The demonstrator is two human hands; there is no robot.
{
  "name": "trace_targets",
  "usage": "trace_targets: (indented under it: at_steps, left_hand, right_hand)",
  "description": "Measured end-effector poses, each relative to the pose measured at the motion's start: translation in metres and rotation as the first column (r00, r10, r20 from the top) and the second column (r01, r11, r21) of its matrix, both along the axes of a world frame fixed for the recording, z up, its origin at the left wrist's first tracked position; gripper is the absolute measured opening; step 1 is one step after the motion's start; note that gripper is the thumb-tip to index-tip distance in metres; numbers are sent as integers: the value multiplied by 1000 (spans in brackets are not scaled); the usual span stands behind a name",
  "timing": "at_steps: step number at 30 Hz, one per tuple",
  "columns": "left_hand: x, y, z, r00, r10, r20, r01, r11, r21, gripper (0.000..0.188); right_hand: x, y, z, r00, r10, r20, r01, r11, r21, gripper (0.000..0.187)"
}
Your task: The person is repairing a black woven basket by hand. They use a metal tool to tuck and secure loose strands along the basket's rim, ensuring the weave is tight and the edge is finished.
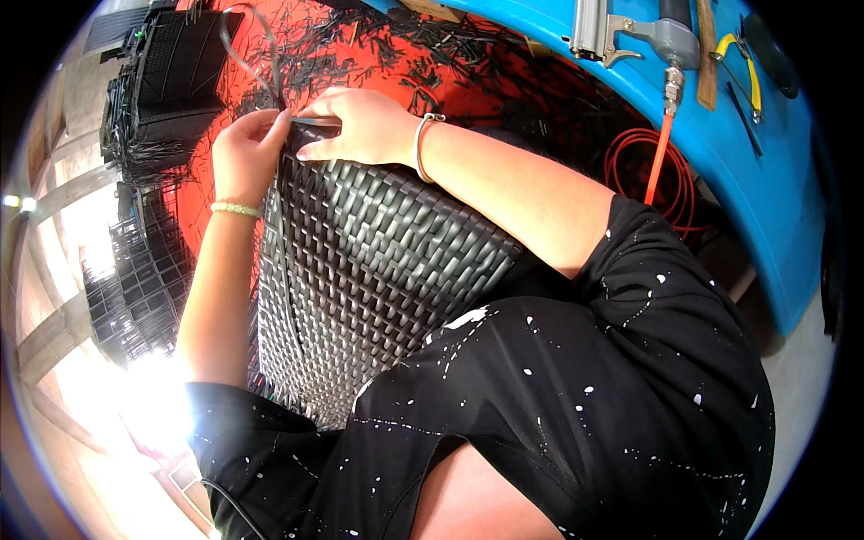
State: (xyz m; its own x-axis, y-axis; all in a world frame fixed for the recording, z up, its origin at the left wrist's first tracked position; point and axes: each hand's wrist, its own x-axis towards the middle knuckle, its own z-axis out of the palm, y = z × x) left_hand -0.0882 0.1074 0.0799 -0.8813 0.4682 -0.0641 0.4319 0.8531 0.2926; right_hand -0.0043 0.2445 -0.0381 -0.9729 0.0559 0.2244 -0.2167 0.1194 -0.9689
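A dark grey wicker panel [387, 238] of woven flat plastic strips stands between my arms, close to my body. At its far left corner, my left hand [245, 160] is closed, thumb and fingertips pinched on a plastic strip [270, 56] that loops up and away beyond the corner. Beside it, my right hand [362, 126] rests on the panel's far edge with fingers bent. A thin grey flat piece [315, 121] runs under its fingers toward my left fingertips; whether it is a blade or another strip, I cannot tell. A loose strip hangs down the panel's left side.
Black strip offcuts [432, 76] litter the red floor covering [315, 67]. Black woven panels [175, 81] are stacked at far left. On the blue table [756, 198] at right lie an air stapler [648, 45], yellow-handled pliers [747, 76] and a wooden stick [707, 54]. An orange hose [661, 157] hangs over its edge.
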Motion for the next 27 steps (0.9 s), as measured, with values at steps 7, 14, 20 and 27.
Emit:
trace_targets:
  at_steps: [7, 14, 20, 27]
  left_hand:
    - [-19, 20, 53, 983, 13, 181, -126, 771, 625, 25]
    - [-28, 11, 158, 925, -185, 332, -259, 333, 907, 21]
    - [-24, -62, 195, 654, -526, 544, -193, 579, 792, 21]
    - [25, -96, 280, 953, 171, 250, -299, 664, 686, 50]
  right_hand:
    - [-5, 0, -9, 999, -10, -42, 8, 999, -40, 53]
    - [-2, -2, -4, 998, 21, -59, -23, 999, -22, 53]
    - [-3, -5, -8, 997, 20, -75, -22, 999, -29, 52]
    - [-5, 0, -7, 992, -17, -125, 20, 999, 26, 52]
